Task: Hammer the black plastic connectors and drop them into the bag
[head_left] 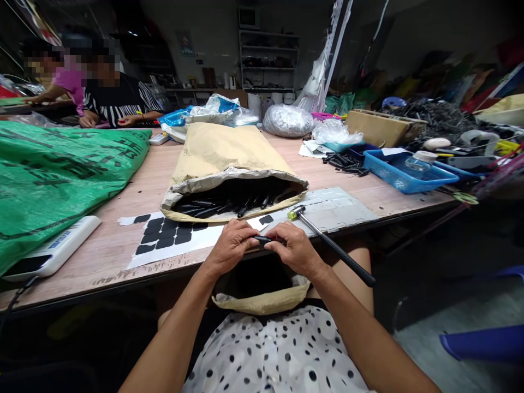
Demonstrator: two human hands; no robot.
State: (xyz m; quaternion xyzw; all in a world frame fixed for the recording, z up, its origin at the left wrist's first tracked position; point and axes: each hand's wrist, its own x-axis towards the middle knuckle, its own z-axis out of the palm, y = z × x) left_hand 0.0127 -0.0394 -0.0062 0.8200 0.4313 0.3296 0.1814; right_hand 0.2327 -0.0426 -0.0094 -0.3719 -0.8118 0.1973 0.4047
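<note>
Between the fingertips of my left hand (234,245) and my right hand (293,248) is a short black rod-like piece (262,239), pinched at both ends. Its exact kind I cannot make out. Beneath my hands, an open paper sack (262,304) rests at my lap with a dark inside. Just beyond them lies a larger tan paper sack (233,147), its mouth facing me and full of black stick-like pieces (204,207). A small hammer (327,240) with a yellow-green face lies by my right hand, its handle jutting past the table edge. Black rounded stickers (166,232) sit on a white sheet at left.
A green woven sack (61,180) and a white device (57,248) occupy the left. At right stand a blue basket (409,174), loose black pieces (346,162) and a cardboard box (380,128). Co-workers (110,98) sit at the far left. A grey plate (344,210) lies near the edge.
</note>
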